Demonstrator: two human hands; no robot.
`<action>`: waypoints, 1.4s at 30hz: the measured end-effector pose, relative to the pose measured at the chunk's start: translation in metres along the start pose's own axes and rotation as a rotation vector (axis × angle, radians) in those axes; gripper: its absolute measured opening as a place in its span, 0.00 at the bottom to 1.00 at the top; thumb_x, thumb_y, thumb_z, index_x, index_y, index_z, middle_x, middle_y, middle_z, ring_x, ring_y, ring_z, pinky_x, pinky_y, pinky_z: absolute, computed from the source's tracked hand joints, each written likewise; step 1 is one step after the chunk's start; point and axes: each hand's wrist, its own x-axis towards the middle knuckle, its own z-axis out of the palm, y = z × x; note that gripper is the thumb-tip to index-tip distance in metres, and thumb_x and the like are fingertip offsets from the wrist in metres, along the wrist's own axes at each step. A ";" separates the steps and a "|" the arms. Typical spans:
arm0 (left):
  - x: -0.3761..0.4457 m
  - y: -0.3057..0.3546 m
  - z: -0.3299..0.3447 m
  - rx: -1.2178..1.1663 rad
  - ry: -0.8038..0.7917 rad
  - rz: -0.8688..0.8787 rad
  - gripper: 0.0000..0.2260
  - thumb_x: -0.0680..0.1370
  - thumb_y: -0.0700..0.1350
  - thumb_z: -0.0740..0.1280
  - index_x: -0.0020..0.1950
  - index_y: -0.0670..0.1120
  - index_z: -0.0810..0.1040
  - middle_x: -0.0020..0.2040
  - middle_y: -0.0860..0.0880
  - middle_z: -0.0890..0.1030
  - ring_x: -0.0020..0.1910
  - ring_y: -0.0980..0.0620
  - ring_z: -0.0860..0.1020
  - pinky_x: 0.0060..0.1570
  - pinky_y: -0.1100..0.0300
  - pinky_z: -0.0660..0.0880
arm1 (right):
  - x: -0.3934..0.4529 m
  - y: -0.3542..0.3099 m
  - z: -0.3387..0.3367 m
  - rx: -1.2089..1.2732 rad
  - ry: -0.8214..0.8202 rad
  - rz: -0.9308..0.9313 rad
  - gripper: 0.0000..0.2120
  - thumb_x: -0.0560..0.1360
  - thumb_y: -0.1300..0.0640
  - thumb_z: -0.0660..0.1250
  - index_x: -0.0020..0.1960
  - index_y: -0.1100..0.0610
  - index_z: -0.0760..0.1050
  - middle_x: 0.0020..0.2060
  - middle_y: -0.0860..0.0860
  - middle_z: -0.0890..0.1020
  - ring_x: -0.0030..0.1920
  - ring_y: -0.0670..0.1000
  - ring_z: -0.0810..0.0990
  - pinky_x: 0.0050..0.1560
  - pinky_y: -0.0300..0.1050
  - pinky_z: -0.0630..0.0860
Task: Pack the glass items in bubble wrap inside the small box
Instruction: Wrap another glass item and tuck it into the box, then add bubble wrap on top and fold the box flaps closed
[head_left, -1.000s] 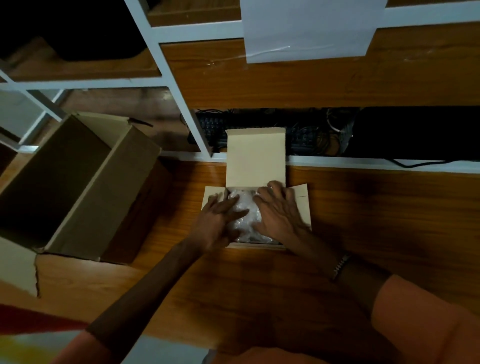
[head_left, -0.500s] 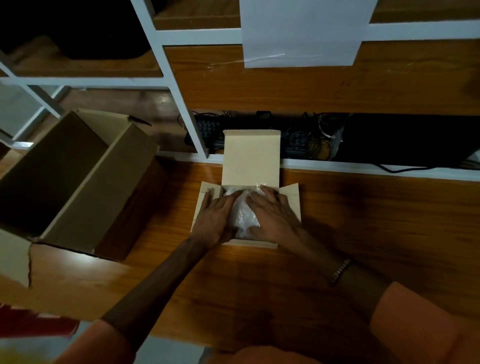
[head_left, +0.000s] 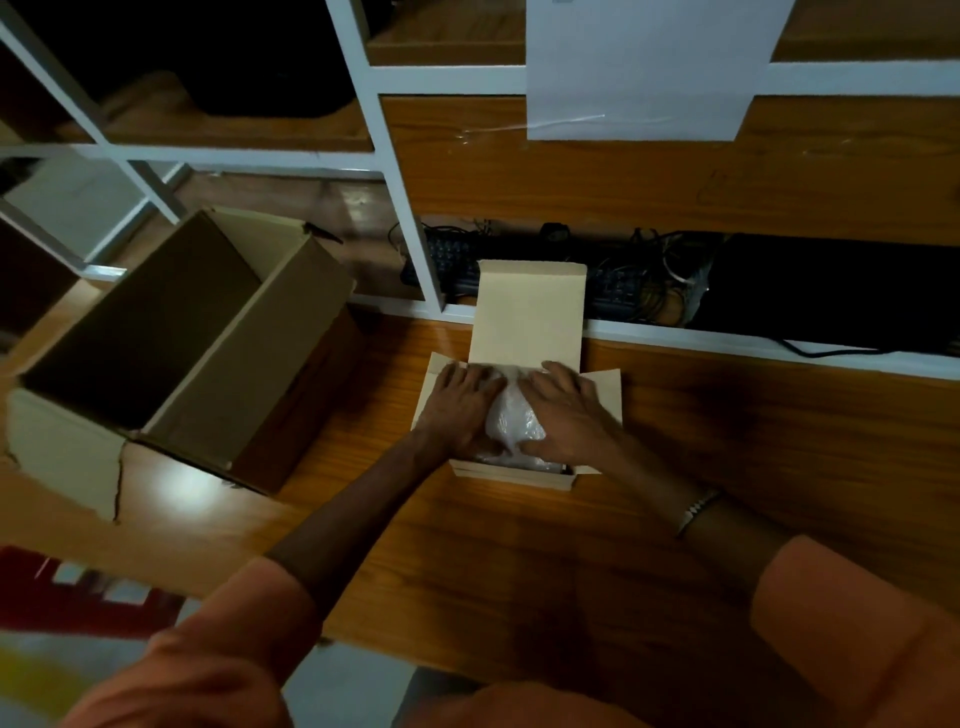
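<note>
Both hands press a bubble-wrapped bundle into the small box.

Left of it a large cardboard box (head_left: 171, 353) lies open. The left hand (head_left: 460, 402) and right hand (head_left: 569, 413), fingers flat, flank the crinkly, whitish bubble-wrap bundle (head_left: 511, 421) inside the small box (head_left: 530, 317), its smooth tan lid upright, on the wooden table (head_left: 727, 457).

The person wears an orange top with loose short sleeves: the left orange sleeve (head_left: 234, 613) ends above the elbow, and the right orange sleeve (head_left: 852, 623) does likewise. Both forearms are bare. A thin pale beaded bracelet (head_left: 698, 512) circles the right wrist.
</note>
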 end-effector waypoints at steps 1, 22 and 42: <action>-0.005 -0.001 0.001 -0.026 0.003 -0.002 0.52 0.72 0.74 0.72 0.86 0.47 0.58 0.82 0.39 0.64 0.81 0.36 0.62 0.83 0.41 0.45 | -0.003 0.001 -0.006 0.090 -0.033 0.008 0.52 0.72 0.33 0.72 0.86 0.52 0.53 0.82 0.53 0.59 0.83 0.59 0.52 0.78 0.63 0.57; -0.222 -0.234 -0.140 -0.196 0.562 -0.561 0.20 0.80 0.58 0.66 0.67 0.50 0.83 0.69 0.46 0.82 0.72 0.42 0.74 0.73 0.36 0.67 | 0.172 -0.272 -0.177 0.425 0.307 -0.425 0.15 0.79 0.45 0.72 0.64 0.47 0.82 0.57 0.45 0.79 0.57 0.46 0.77 0.52 0.45 0.74; -0.251 -0.357 -0.115 -0.567 0.625 -0.356 0.17 0.82 0.36 0.67 0.72 0.42 0.79 0.65 0.47 0.83 0.61 0.54 0.82 0.57 0.63 0.79 | 0.370 -0.395 -0.084 -0.709 -0.575 -0.335 0.30 0.66 0.45 0.84 0.61 0.59 0.80 0.61 0.54 0.84 0.56 0.57 0.83 0.57 0.52 0.82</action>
